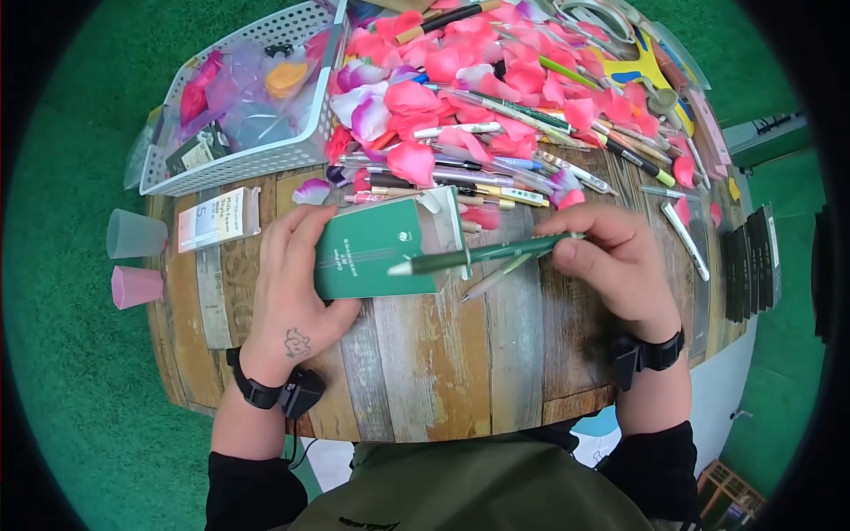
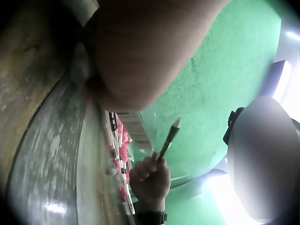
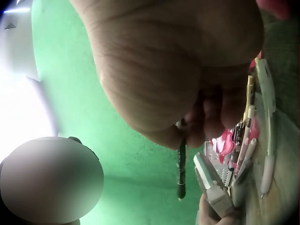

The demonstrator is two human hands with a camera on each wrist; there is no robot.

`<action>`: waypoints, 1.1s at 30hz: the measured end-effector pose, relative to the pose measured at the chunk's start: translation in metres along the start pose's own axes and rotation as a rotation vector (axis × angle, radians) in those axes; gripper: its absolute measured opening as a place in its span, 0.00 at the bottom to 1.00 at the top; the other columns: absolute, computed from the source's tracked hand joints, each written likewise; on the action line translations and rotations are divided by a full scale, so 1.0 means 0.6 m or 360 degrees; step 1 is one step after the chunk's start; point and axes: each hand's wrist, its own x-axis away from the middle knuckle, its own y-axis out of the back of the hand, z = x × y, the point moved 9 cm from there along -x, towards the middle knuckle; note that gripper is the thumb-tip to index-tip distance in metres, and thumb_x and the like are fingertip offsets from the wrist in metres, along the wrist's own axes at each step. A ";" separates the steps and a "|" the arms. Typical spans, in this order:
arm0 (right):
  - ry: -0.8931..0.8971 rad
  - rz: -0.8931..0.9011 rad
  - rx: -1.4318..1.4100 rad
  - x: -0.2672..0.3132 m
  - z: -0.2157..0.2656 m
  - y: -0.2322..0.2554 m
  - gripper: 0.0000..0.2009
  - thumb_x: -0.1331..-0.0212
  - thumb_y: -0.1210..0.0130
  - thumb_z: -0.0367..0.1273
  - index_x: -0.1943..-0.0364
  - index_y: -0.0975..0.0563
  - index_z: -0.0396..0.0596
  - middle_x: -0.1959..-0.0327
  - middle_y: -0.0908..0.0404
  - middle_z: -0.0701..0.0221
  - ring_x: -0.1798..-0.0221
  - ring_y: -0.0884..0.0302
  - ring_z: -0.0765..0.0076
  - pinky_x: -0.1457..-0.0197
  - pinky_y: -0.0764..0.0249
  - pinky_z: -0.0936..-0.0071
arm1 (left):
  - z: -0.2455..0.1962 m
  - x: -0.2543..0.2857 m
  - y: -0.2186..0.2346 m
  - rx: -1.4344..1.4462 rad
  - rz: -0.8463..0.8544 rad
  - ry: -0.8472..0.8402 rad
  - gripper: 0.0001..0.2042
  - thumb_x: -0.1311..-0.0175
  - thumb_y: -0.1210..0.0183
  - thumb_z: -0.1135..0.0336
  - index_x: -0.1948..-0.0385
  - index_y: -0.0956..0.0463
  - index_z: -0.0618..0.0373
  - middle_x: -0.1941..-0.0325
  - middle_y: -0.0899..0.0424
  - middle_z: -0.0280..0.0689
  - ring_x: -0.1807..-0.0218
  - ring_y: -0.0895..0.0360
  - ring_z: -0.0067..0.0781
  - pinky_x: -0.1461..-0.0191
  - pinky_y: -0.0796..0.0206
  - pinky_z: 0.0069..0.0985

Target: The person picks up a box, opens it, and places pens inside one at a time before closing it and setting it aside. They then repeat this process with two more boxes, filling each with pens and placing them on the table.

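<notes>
My left hand (image 1: 297,288) grips a green gel pen box (image 1: 367,265) by its left end, low over the table. The box's right end stands open, with a pale flap and clear plastic showing. My right hand (image 1: 615,261) pinches a dark green pen (image 1: 456,258) near its far end between thumb and fingers. The pale tip of the pen points left and overlaps the box in the head view. In the right wrist view the pen (image 3: 181,171) hangs beyond the fingers, beside the box (image 3: 213,185). A slim clear pen (image 1: 496,279) lies under the held one.
Pink petals (image 1: 412,97) and several pens cover the back of the wooden table (image 1: 443,372). A white basket (image 1: 310,146) of wrapped items stands back left. A small white box (image 1: 217,221) and two cups (image 1: 137,288) are at left; black packets (image 1: 753,265) at the right edge.
</notes>
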 end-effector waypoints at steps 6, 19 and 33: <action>0.0066 -0.0255 0.0039 -0.011 -0.002 0.041 0.09 0.34 0.40 0.22 0.52 0.15 0.37 0.60 0.15 0.75 0.59 0.23 0.84 0.54 0.28 0.79 | 0.005 0.000 0.001 -0.0021 -0.0014 0.0000 0.38 0.54 0.32 0.75 0.33 0.31 0.60 0.33 0.27 0.52 0.30 0.29 0.59 0.24 0.37 0.45; 0.0603 0.0230 0.0688 0.010 0.051 -0.089 0.14 0.37 0.32 0.27 0.47 0.14 0.46 0.70 0.20 0.67 0.70 0.22 0.67 0.65 0.27 0.68 | -0.034 0.008 -0.010 0.0076 -0.0001 -0.0187 0.38 0.53 0.26 0.68 0.34 0.30 0.60 0.35 0.27 0.51 0.35 0.26 0.59 0.30 0.33 0.48; 0.0697 0.0342 0.0419 0.004 0.036 -0.089 0.10 0.36 0.33 0.24 0.51 0.14 0.44 0.62 0.15 0.73 0.64 0.20 0.82 0.63 0.26 0.77 | -0.050 0.014 -0.018 0.0276 0.0028 -0.0270 0.38 0.52 0.27 0.70 0.34 0.31 0.62 0.35 0.27 0.51 0.35 0.26 0.57 0.32 0.31 0.46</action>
